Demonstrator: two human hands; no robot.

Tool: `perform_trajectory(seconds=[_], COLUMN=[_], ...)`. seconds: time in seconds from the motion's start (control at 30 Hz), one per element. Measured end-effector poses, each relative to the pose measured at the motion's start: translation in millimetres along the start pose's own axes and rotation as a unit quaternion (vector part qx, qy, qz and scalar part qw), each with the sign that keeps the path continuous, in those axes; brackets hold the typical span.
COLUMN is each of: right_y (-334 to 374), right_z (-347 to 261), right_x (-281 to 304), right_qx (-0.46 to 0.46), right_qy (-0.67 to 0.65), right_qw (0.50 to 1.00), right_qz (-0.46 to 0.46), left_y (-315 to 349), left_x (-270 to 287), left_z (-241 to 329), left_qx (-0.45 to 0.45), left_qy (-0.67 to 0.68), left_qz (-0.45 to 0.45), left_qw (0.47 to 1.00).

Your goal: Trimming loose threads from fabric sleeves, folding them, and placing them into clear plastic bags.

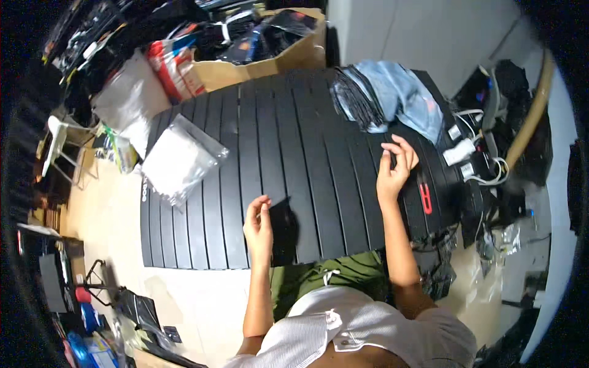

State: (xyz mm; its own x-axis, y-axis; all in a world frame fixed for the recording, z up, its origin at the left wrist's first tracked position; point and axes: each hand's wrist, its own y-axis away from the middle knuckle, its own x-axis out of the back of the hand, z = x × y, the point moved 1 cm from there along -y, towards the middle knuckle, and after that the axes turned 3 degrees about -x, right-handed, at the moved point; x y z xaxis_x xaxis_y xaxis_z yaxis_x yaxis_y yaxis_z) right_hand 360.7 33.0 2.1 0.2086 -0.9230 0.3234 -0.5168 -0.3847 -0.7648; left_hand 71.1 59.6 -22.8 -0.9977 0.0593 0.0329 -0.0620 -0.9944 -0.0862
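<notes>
My left hand [258,228] hovers over the near part of a black slatted table [282,159], its fingers loosely bent and apart with nothing in them. Farther right, my right hand [397,168] is raised with thumb and fingers apart, also holding nothing. Just beyond it lies a folded pile of light blue jeans [402,92], with darker folded denim at its left side. Close to the right hand, a red-edged object [426,198] rests on the table; its kind is unclear. A stack of clear plastic bags [178,162] lies at the table's left end.
Behind the table stands an open cardboard box [270,69] full of dark wrapped items. White plugs and cables [463,150] crowd the right end. A white stool [58,132] and a black plastic bag [138,310] are on the left floor.
</notes>
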Motion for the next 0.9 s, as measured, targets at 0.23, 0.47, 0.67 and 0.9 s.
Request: perform_trajectory(seconds=[0.23, 0.47, 0.67, 0.9], right_y=[-56, -117, -175, -150], right_z=[79, 65, -64, -141], right_x=[-66, -63, -19, 34], right_qx=[-0.029, -0.083, -0.025, -0.055], right_qy=[0.169, 0.001, -0.25, -0.628], right_qw=[0.978, 0.986, 0.964, 0.741], right_qz=[-0.119, -0.147, -0.085, -0.231], left_y=[5, -6, -16, -16], left_x=[31, -4, -53, -98], left_z=[-11, -17, 18, 74], left_qx=[-0.001, 0.012, -0.041, -0.256], left_qy=[0.018, 0.056, 0.017, -0.054], left_qz=[0.069, 0.007, -0.11, -0.15], left_qw=[0.997, 0.998, 0.993, 0.953])
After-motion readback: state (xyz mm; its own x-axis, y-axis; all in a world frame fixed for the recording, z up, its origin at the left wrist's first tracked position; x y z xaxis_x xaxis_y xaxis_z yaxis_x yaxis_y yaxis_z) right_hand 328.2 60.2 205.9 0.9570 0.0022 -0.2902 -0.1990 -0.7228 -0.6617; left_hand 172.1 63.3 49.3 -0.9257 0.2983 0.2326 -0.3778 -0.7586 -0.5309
